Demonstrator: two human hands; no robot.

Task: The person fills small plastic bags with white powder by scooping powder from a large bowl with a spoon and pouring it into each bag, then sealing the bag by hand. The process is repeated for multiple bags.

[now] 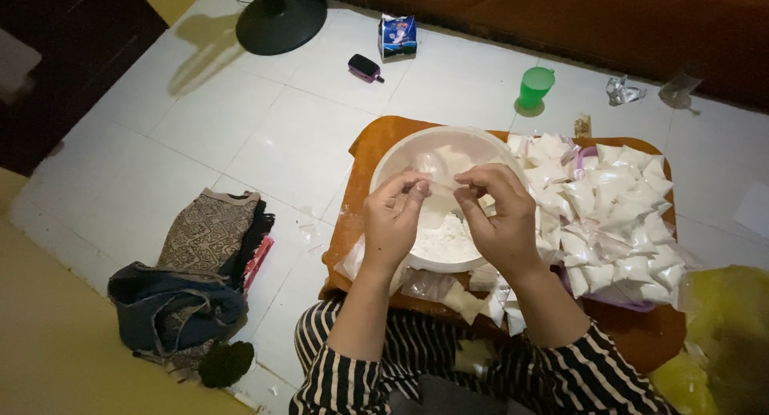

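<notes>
**Two hands pinch a small clear bag over a bowl of white powder**

While both hands hover above the white bowl [400, 160], they meet at its middle and hold a small clear plastic bag [435, 177] between them. The left hand [392, 220] has thumb and forefinger pinched together on the bag's near edge, the other fingers curled loosely. The right hand [498, 215] grips the bag's other side in the same way, fingertips closed on the thin film. The bag sits just above the bowl's inside, and whether anything is in it cannot be told.

White powder [443, 243] lies in the bottom of the bowl, partly hidden by the hands. The bowl rests on an orange-brown surface [376, 143] set low on the white tiled floor [264, 134]. To the right of the bowl, touching its rim, a heap of filled white packets [613, 215] covers much of that surface. A few more packets [469, 299] lie at the bowl's near side, by the person's striped sleeves [352, 379].

Beyond the surface, on the floor, stand a green cup [535, 86], a small blue pouch [397, 37] and a dark little object [364, 67] beside it. A round black fan base [280, 21] sits further left. A pile of folded cloth [196, 279] lies on the floor well to the left of the person, and a yellow plastic bag [721, 319] sits at the right edge.
</notes>
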